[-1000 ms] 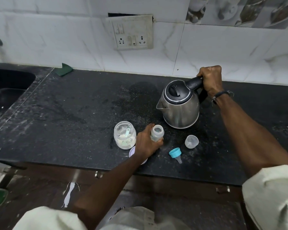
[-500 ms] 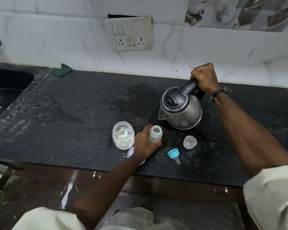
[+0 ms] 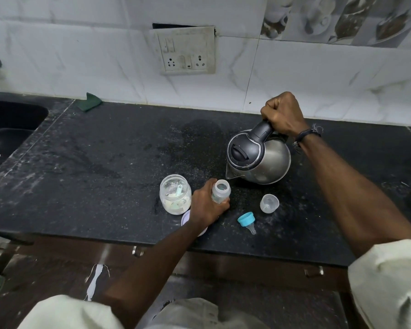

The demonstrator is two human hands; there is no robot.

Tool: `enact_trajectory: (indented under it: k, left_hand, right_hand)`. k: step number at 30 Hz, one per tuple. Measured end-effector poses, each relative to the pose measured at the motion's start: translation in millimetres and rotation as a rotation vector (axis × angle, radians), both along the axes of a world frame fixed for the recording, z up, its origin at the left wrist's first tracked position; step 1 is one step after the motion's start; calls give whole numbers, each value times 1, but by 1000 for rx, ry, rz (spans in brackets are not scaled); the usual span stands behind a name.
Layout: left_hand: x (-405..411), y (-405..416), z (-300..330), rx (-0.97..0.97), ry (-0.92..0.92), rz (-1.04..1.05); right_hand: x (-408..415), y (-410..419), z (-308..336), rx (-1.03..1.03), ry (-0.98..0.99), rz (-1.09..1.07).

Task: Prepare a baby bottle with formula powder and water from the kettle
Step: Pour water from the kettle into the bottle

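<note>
My left hand [image 3: 205, 205] grips a small clear baby bottle [image 3: 220, 191], upright and uncapped on the black counter [image 3: 100, 167]. My right hand [image 3: 282, 115] holds the black handle of a steel kettle [image 3: 259, 157], lifted and tipped left, its spout just above and right of the bottle's mouth. An open clear jar of formula powder [image 3: 175, 197] with a pale scoop inside stands left of my left hand. The blue collar with teat [image 3: 246, 220] lies on its side and the clear bottle cap [image 3: 269, 203] sits right of the bottle.
The jar's pale lid [image 3: 185, 218] lies partly under my left wrist. A dark sink [image 3: 7, 129] is at the far left, a green cloth [image 3: 91, 101] against the tiled wall, and a socket plate [image 3: 185, 53] above the counter. The counter's front edge runs just below the teat.
The kettle has left the counter and tilted left, bringing its spout down toward the bottle. My left hand has kept hold of the bottle in the same spot.
</note>
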State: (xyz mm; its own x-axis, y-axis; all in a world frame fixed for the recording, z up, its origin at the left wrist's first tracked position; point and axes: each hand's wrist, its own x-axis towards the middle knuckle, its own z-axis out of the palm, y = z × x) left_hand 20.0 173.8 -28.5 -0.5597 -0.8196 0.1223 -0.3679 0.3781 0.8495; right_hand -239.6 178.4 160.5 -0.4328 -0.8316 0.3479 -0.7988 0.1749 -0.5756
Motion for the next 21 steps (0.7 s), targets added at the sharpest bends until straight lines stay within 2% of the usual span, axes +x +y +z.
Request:
enact_trajectory:
  k: [21]
  left_hand:
    - [-1,0,-3,16,-7,2]
  right_hand:
    - [10,5,3,44,80,21]
